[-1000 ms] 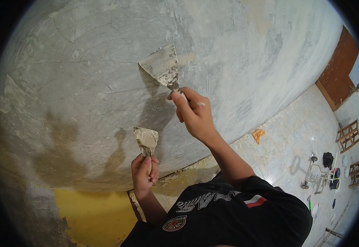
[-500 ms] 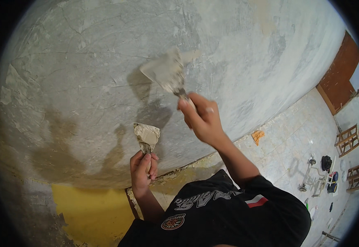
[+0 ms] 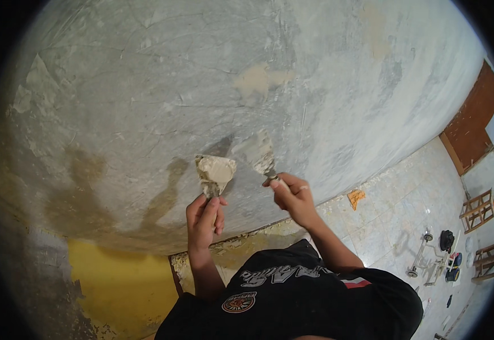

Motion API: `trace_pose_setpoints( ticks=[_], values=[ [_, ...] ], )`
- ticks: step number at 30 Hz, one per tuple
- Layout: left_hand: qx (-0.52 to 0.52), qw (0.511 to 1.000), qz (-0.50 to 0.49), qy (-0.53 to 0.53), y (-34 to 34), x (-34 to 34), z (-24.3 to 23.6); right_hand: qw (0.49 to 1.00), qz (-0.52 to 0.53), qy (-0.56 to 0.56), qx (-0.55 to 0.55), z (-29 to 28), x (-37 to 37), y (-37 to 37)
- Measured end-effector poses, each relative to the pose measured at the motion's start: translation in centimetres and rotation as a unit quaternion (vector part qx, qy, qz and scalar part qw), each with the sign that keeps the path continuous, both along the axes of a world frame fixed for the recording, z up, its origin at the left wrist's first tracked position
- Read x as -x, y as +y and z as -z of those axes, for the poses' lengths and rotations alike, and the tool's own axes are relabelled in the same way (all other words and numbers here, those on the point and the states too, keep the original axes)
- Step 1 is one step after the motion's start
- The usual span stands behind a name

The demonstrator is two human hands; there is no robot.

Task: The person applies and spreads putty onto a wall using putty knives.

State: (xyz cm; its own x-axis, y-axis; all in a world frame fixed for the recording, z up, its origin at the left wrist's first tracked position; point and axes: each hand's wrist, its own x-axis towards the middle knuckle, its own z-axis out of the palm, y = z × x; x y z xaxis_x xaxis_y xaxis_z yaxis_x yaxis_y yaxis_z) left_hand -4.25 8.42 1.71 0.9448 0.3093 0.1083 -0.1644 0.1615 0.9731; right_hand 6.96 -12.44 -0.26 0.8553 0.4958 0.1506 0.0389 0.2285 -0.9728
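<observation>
Grey, patchy wall (image 3: 145, 113) fills most of the view from where I stand, with a yellow stretch (image 3: 122, 283) at the lower left and pale floor tiles (image 3: 383, 209) running down the right side. A beige patch (image 3: 255, 81) shows on the grey, a little above the middle of the frame.

Just below centre, the left hand (image 3: 203, 222) has its fingers and thumb wrapped round the handle of the left scraper (image 3: 216, 170), whose blade carries a thick lump of cream paste. Right of it, the right hand (image 3: 293, 198) grips the right scraper (image 3: 256, 153), its thumb along the handle; that blade looks more thinly smeared. The two blades sit close together; whether they touch, I can't tell.

To do it well, I'd hold the loaded blade steady, take a modest, even bead on the other one's edge, then draw it over the wall at a low angle with firm pressure, thinning the borders so no ridge is left.

As for direction, the left scraper's long axis is nearly upright, leaning slightly right, its edge toward the top. The right one lies diagonally, handle to the lower right, edge to the upper left.
</observation>
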Motion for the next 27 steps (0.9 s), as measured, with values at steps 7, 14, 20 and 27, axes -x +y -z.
trace_pose_setpoints(
  ticks=[7,14,20,27],
  values=[
    [-0.099,0.994,-0.035,-0.012,-1.3,-1.6,-0.6,0.995,-0.084,-0.025,0.054,-6.4,0.2,-3.0],
    [-0.036,0.988,-0.126,-0.087,-1.5,-1.7,0.0,0.963,0.028,-0.179,0.197,-7.7,0.9,-3.0],
    [0.066,0.978,-0.154,-0.121,-1.8,-1.9,-0.4,0.987,0.042,-0.153,0.032,-7.8,-2.3,-2.1],
    [0.104,0.978,-0.133,-0.126,-2.9,-2.3,-0.4,0.977,0.124,-0.171,-0.039,-7.3,-6.2,5.4]
  ],
)
